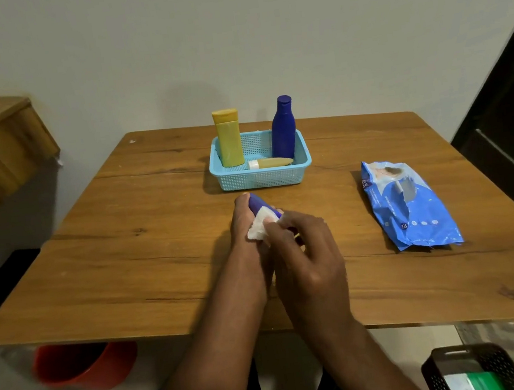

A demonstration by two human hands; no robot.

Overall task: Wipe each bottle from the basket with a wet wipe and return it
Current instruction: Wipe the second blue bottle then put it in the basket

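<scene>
While the left hand (246, 225) is gripping the bottle (258, 207) just above the worktop (157, 239), its long axis pointing away toward the basket (261, 175) straight ahead, the right hand (304, 247) is pinching the wipe (261, 226) against it.

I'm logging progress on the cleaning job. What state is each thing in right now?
Small blue bottle: out of the basket, gripped by the left hand.
Wet wipe: pressed on that bottle by the right hand.
Yellow bottle: upright in the basket, capped.
Tall blue bottle: upright in the basket, capped.
Small yellow bottle: lying in the basket.
Wipes pack: flat on the table.
</scene>
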